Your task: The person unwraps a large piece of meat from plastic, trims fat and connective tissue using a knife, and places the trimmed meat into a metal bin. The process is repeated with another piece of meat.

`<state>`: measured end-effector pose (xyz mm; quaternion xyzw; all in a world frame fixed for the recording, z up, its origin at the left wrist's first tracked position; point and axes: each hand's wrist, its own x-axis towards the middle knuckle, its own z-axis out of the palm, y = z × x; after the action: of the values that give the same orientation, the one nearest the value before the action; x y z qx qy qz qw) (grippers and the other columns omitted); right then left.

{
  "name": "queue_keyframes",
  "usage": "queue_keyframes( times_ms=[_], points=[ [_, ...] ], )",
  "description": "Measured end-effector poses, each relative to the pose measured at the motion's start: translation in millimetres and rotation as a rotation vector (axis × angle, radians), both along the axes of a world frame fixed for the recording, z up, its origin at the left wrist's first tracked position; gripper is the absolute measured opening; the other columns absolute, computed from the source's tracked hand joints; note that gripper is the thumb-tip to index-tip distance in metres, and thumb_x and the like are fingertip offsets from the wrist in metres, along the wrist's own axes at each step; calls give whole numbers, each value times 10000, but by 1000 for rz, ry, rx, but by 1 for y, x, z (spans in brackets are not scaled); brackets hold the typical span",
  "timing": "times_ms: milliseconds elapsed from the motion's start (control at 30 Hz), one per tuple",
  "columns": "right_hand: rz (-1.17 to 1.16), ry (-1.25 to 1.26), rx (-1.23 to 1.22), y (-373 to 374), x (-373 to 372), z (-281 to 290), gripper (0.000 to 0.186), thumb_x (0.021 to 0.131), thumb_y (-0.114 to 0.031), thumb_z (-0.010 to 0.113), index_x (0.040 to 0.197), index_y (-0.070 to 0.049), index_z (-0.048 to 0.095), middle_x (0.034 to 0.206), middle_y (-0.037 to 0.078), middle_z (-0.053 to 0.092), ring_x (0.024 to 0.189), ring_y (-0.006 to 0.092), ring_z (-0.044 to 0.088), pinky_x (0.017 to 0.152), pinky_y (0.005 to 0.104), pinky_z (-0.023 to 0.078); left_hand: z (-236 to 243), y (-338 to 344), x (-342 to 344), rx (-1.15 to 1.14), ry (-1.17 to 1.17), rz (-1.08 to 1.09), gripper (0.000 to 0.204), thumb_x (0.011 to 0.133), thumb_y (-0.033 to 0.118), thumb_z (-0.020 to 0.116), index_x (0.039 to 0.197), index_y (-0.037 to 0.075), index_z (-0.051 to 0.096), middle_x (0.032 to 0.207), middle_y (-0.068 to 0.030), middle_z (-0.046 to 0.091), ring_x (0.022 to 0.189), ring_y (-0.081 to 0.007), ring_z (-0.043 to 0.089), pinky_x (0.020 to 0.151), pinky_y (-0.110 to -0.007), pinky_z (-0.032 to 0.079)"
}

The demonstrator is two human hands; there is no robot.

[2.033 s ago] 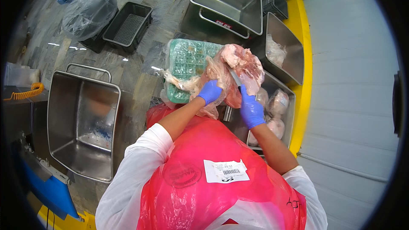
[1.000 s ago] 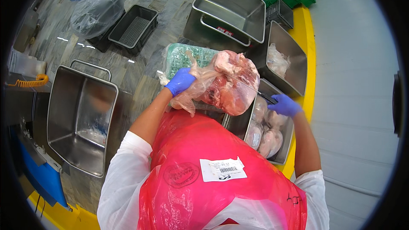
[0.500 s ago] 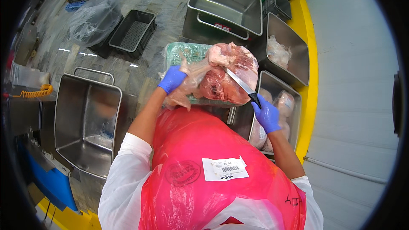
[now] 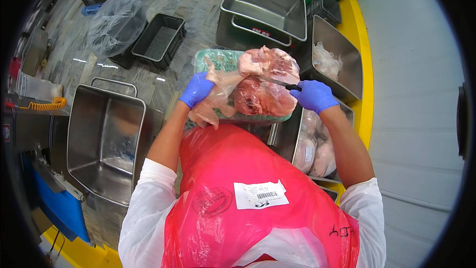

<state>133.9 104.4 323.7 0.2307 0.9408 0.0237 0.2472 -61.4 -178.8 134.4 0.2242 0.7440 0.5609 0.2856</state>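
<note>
On a green board or tray point(image 4: 206, 58) under shiny clear plastic lies a large piece of raw red meat point(image 4: 270, 94) with pale fat on top. My left hand point(image 4: 197, 89), in a blue glove, is closed on a loose, pale skin-like flap point(image 4: 225, 87) at the meat's left side. In my gloved right hand point(image 4: 316, 95) is a black-handled knife point(image 4: 277, 82). Its blade points left and lies across the meat near the fatty lump; the tip is hidden against the meat. A red plastic apron point(image 4: 223, 154) covers my front.
Steel bins stand around me: one at the left point(image 4: 106, 134), one beyond the board point(image 4: 263, 0), one at the right with whitish scraps point(image 4: 326, 62). Another, by my right forearm, holds wrapped meat pieces point(image 4: 310, 149). A dark crate point(image 4: 158, 39) sits on the floor.
The knife has swung from slanting down-right to nearly level, its blade now deeper across the meat. My right hand has moved up; my left hand keeps its grip and has shifted slightly left.
</note>
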Motion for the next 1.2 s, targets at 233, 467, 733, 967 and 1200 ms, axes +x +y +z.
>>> queue_keyframes(
  times_ms=[233, 467, 733, 967, 1200],
  points=[
    [-139, 330, -10, -12, 100, -91, 494, 959, -515, 574, 1263, -131, 637, 976, 208, 725, 854, 419, 704, 755, 522, 553, 34, -48, -49, 159, -233, 295, 362, 948, 341, 654, 1092, 13, 707, 912, 16, 635, 805, -83, 536, 706, -308, 500],
    [-195, 595, -32, -10, 125, -132, 449, 951, -473, 620, 1287, -177, 642, 909, 208, 728, 811, 429, 699, 708, 523, 549, 40, -77, -57, 321, -69, 384, 322, 958, 272, 666, 1152, 19, 704, 1005, 10, 656, 866, -85, 557, 779, -275, 487],
    [-377, 407, -197, -28, 114, -88, 421, 919, -452, 655, 1198, -138, 669, 983, 241, 715, 912, 431, 689, 779, 510, 538, 64, -119, -67, 318, 74, 575, 265, 969, 296, 662, 1065, 54, 707, 876, 51, 578, 774, -61, 478, 676, -256, 435],
    [-456, 384, -658, -43, 166, -94, 463, 907, -419, 680, 1130, -14, 676, 963, 210, 721, 896, 331, 700, 817, 413, 525, 27, -215, -36, 364, -75, 769, 293, 1007, 301, 603, 1120, 41, 677, 989, 7, 621, 863, -103, 553, 783, -287, 492],
    [-423, 368, -987, -129, 65, -191, 447, 934, -392, 657, 1085, 28, 666, 991, 226, 702, 916, 308, 673, 815, 403, 513, 33, -247, -13, 228, -35, 826, 269, 998, 270, 627, 1132, 39, 666, 998, 4, 614, 882, -107, 560, 796, -302, 504]
  ],
)
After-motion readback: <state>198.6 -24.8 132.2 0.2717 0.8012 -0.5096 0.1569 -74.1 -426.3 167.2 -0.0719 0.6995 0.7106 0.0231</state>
